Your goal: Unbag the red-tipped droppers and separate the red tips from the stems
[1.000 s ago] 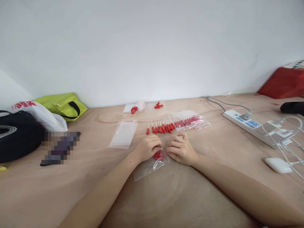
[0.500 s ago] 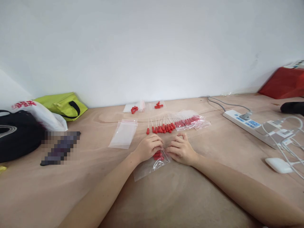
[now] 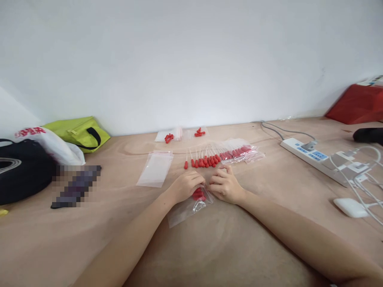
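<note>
A clear zip bag [image 3: 184,213] lies in front of me with several red rubber tips [image 3: 198,194] inside. My left hand [image 3: 188,185] is closed on the bag's upper edge, its fingertips pinching the plastic. Beside it, my right hand [image 3: 226,186] has curled fingers closed at the bag's right upper corner. Just beyond both hands lies a row of thin sticks with red bulb ends [image 3: 206,161]. To the right of that row, filled clear bags [image 3: 239,152] overlap one another. A flat, unfilled zip bag [image 3: 155,169] rests left of the row.
At the back lie two small heaps of red pieces [image 3: 169,138] on plastic bags. A white power strip [image 3: 317,159] with cables and a white charger [image 3: 350,207] stands on the right. On the left are a lime bag [image 3: 77,133], a black bag [image 3: 26,171] and a pixelated flat object [image 3: 76,187].
My right hand has shifted slightly left, closer to my left hand. The bag keeps nearly the same place, and the other things on the table have not moved.
</note>
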### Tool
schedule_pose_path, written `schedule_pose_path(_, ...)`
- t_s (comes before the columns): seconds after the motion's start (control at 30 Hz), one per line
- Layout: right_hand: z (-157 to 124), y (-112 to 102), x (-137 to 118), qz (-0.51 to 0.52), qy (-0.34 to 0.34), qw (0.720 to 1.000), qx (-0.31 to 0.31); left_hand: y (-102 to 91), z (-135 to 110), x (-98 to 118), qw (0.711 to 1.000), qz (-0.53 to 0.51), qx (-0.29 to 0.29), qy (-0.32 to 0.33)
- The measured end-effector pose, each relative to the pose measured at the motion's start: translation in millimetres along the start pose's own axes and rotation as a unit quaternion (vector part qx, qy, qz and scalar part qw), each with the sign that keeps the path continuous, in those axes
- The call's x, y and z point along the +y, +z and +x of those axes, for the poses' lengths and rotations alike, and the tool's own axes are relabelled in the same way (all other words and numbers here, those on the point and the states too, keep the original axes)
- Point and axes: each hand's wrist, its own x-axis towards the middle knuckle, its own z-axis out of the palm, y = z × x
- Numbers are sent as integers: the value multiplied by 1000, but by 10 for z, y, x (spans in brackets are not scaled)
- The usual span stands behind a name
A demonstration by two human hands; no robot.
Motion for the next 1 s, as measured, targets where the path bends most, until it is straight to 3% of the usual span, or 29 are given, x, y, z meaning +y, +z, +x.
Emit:
schedule_pose_path(0.2, 7, -18, -4, -22, -2, 1000, 1, 54, -5, -23, 990, 106, 38, 84)
schedule_pose_path(0.43, 33, -5, -16, -48, -48, 997, 20, 82, -16, -24, 986, 123, 60, 93)
schedule_pose_path(0.7, 47, 0, -21, -78, -108, 990, -37, 65, 6, -37, 980, 143, 4, 141)
schedule_pose_path(1.0, 72, -18, -12, -62, -127, 987, -78, 18, -42, -22, 983, 136, -24, 121)
